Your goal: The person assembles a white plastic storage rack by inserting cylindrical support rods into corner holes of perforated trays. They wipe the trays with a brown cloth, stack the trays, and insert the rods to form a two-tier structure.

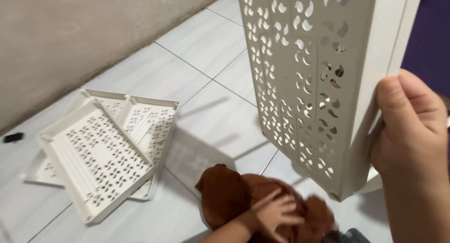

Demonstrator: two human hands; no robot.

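My right hand (412, 135) grips the right edge of a tall white plastic panel (304, 79), pierced with small cut-out patterns, and holds it upright above the floor. The panel's lower corner hangs just above a crumpled brown cloth (229, 191) lying on the tiles. My left hand (276, 215) rests on top of that cloth with its fingers spread, the forearm coming in from the bottom edge.
Several similar white perforated trays (101, 151) lie stacked askew on the white tiled floor (206, 41) at the left, close to a grey wall (70, 32). A small black object (13, 137) sits by the wall. A dark green item (354, 236) shows at the bottom edge.
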